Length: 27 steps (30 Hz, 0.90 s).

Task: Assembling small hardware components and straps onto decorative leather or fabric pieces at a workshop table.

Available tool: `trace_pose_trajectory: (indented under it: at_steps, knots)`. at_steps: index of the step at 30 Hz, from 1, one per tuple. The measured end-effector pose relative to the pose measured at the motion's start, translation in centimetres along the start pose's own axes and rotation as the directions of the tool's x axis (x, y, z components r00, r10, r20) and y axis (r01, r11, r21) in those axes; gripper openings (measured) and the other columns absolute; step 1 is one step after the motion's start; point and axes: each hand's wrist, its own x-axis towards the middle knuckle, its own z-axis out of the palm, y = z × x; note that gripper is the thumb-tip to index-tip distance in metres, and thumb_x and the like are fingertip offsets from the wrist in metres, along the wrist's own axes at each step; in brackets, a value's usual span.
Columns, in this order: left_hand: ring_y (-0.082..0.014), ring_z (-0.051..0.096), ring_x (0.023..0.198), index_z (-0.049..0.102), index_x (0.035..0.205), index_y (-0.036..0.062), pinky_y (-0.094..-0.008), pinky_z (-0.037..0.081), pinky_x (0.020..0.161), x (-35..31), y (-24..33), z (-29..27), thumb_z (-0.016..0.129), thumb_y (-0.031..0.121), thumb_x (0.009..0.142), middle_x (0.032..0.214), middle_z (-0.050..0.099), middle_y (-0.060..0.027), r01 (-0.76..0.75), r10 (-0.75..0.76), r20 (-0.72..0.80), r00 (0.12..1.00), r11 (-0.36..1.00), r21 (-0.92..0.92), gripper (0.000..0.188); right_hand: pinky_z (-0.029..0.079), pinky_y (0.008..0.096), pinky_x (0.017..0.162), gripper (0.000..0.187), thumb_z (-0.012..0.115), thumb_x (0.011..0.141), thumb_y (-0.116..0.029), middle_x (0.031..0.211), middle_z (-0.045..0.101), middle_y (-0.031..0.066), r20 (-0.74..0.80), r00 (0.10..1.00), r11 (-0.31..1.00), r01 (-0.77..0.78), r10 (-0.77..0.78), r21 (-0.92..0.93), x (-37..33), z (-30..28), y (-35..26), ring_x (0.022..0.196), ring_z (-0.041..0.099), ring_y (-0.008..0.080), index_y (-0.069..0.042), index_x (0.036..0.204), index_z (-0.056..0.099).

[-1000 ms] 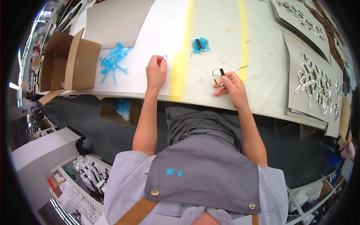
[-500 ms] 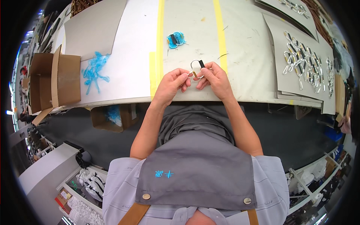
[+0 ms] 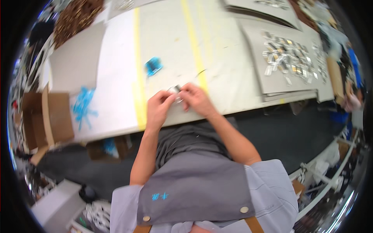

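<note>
Near the table's front edge, my left hand and my right hand are almost together. Between their fingertips they pinch a small loop of white cord with a black sleeve on it. Motion blurs the loop, and my fingers cover part of it. Both hands are closed on it, the right thumb and fingers nearest the black part. Just beyond them on the table lies a small blue bundle with dark pieces in it.
On the right, a grey board carries several similar loops. At left are crumpled blue plastic strips, an open cardboard box and another grey board. Yellow tape crosses the table. A second box sits below its edge.
The whole view has turned and shifted, so hands and table appear moved left and lower. My hands have drawn closer around the loop, which shows less than before.
</note>
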Motion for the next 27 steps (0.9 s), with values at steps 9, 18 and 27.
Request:
trace_pose_trajectory:
  at_steps: [9,18,27]
  knots:
    - [-0.0095,0.058,0.081,0.061,0.099,-0.0016,-0.0213,0.045,0.074,1.1,-1.8,-1.2,0.063,0.003,0.083,0.09,0.064,-0.0046,0.107,-0.073,0.207,0.976,0.982,-0.158,0.017,0.043,0.0215,0.049,0.011,0.054,0.093,-0.012,0.07,0.055,0.0011,0.022,0.999,0.998,0.028,-0.03,0.052,-0.2,0.2,0.1,0.054,0.051,0.007,-0.001,0.091,0.051]
    - [-0.0087,0.058,0.077,0.06,0.098,-0.0006,-0.0213,0.046,0.07,0.5,-0.5,-1.6,0.065,0.007,0.084,0.088,0.064,-0.0043,0.156,-0.143,0.194,0.97,0.986,-0.054,0.016,0.04,0.0209,0.045,0.011,0.056,0.091,-0.012,0.064,0.053,0.0007,-0.07,0.997,1.0,0.015,-0.013,0.027,-0.5,0.7,0.7,0.051,0.05,0.0061,-0.002,0.089,0.051]
    - [-0.0151,0.059,0.08,0.049,0.119,-0.0055,-0.0282,0.048,0.078,-0.2,1.6,-3.9,0.053,0.012,0.093,0.084,0.062,-0.0081,0.026,-0.033,-0.009,0.999,0.912,-0.409,0.032,0.04,0.0209,0.046,0.012,0.056,0.093,-0.012,0.069,0.054,0.002,-0.163,0.983,0.996,0.083,-0.079,0.016,0.2,1.0,0.7,0.05,0.049,0.0069,-0.003,0.089,0.05]
